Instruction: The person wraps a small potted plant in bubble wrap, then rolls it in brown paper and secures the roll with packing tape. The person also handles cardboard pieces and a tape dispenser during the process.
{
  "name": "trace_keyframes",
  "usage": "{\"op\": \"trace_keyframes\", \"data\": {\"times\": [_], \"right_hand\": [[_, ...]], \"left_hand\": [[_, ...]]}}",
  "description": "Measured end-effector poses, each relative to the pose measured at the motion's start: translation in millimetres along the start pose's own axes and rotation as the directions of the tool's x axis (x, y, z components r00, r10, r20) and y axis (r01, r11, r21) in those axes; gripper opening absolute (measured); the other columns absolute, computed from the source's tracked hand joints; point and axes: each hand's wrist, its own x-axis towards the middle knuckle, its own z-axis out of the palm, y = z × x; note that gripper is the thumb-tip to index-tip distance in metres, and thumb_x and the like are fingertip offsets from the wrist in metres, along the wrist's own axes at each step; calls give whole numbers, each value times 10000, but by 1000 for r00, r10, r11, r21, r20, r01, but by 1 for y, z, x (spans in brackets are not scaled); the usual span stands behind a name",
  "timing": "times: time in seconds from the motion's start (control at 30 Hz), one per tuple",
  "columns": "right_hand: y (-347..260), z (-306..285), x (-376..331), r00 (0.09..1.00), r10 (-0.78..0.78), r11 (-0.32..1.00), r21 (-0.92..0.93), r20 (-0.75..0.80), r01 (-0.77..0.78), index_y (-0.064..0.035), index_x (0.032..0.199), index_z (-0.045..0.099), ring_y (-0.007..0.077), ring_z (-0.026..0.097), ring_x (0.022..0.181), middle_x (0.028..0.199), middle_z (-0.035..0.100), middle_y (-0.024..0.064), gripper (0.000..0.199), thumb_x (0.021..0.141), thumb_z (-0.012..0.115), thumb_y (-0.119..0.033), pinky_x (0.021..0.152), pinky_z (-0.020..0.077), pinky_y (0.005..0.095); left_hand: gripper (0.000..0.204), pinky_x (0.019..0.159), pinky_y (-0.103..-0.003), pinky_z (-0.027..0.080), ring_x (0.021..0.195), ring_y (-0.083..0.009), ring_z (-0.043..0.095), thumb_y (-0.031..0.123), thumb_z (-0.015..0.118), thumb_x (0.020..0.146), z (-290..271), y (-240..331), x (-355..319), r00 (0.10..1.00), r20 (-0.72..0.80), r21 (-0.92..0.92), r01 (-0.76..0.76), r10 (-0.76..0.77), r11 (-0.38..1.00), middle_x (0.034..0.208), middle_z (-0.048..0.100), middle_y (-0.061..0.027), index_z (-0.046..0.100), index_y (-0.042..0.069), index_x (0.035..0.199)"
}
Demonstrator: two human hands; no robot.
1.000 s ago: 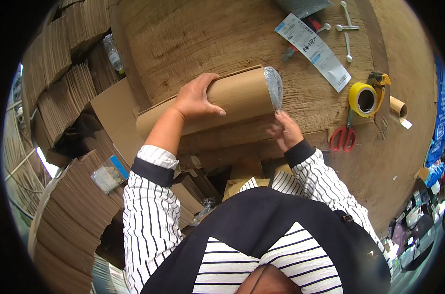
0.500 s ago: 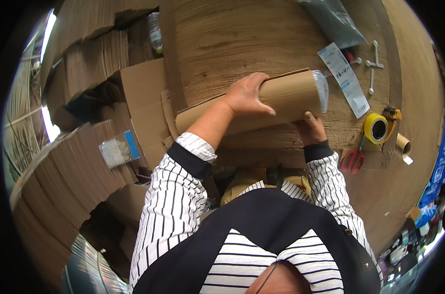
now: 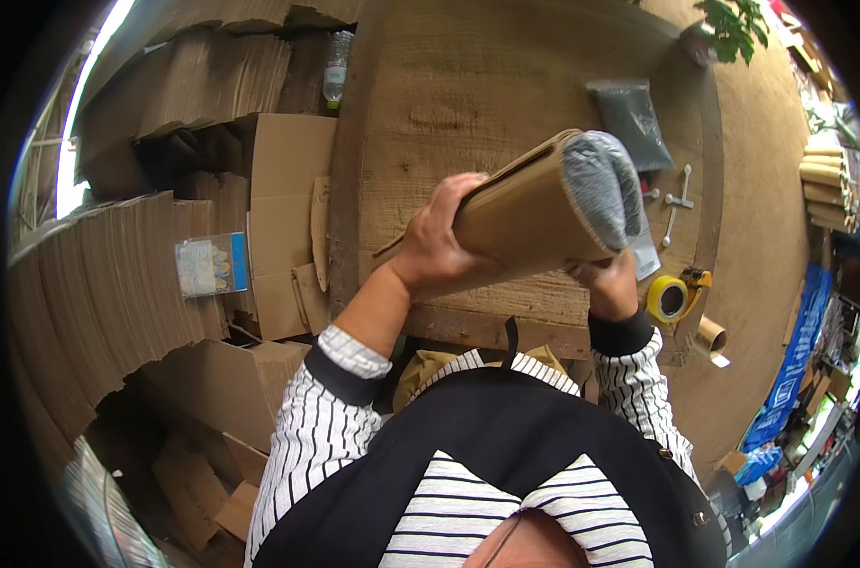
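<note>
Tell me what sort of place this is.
Probably a packing area in a workshop or storeroom. Flat cardboard stacks fill the left side, a roll of yellow tape sits near the right edge of the wooden table, and the left hand holds a cardboard sleeve.

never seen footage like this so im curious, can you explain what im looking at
There's no machine here, just a person's two bare hands. The view comes from a fisheye camera worn on the head, looking down, so straight edges bend, and picture left is the person's left.

The left hand grips a brown cardboard wrap; the right hand holds it at its lower edge, near the end where a silvery-grey filling shows.

On the wooden table lie a dark grey packet, small white spoons, a partly hidden label and yellow tape.
</note>
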Motion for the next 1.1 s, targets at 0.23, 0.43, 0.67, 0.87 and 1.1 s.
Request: {"op": "trace_keyframes", "data": {"times": [0.23,0.43,0.67,0.87,1.1], "right_hand": [[-37,99,-27,956,-109,837,-494,272,236,24,1349,436,243,534,1195,1286,554,143,950,541,911,-136,1031,413,363],[-51,113,-38,819,161,937,-345,551,48,30,1455,271,258,354,1368,1471,352,165,1206,616,803,-653,1143,244,405],[-61,162,-31,814,94,777,-554,573,300,90,1300,437,280,472,1239,1290,477,214,815,950,347,-641,1077,321,387],[-83,201,-24,765,114,505,-700,634,505,81,1297,440,348,510,1140,1198,504,228,747,957,404,-583,1010,372,376],[-71,209,-27,743,114,519,-677,660,522,73,1274,476,381,537,1160,1222,530,253,670,935,533,-502,999,413,389]], "left_hand": [[1073,1037,-455,415,1234,-373,481,284,965,459,-48,6,-89,962,-258,10,-88,88,996,1310,474,-201,367,39,1316],[1038,1038,-491,402,1236,-397,475,321,954,531,-53,-8,-154,897,-420,-64,-179,136,982,1322,452,-230,343,34,1320],[848,1008,-518,453,1188,-431,537,224,903,632,-46,-15,-185,850,-501,-70,-225,161,972,1282,486,-244,370,26,1260],[713,957,-540,492,1142,-436,564,242,841,710,-31,-25,-189,809,-544,-33,-285,222,958,1236,507,-233,388,24,1217],[641,948,-547,499,1123,-434,574,230,807,747,-33,-27,-190,807,-546,-28,-289,227,957,1229,505,-224,406,11,1197]]}}
